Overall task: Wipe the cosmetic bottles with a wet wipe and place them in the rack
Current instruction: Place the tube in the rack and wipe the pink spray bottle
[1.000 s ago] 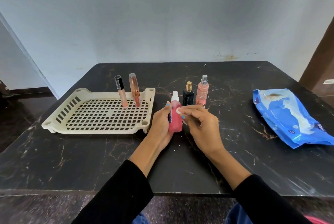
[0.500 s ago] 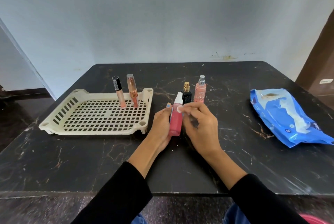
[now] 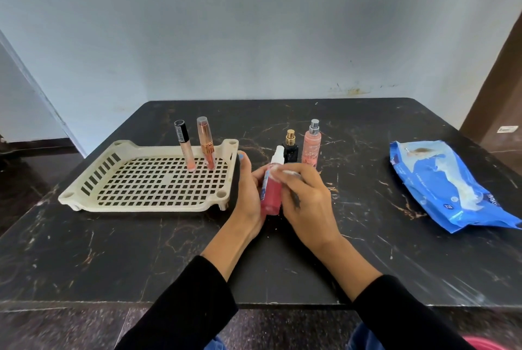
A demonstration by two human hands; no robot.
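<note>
The left hand (image 3: 248,194) grips the red spray bottle (image 3: 271,194) upright above the bench (image 3: 141,259); right hand (image 3: 306,200) fingers pinch a small white wipe (image 3: 286,173) against its shoulder. Light, stiff and probably slick when damp: best held mid-body, below the cap.
</note>
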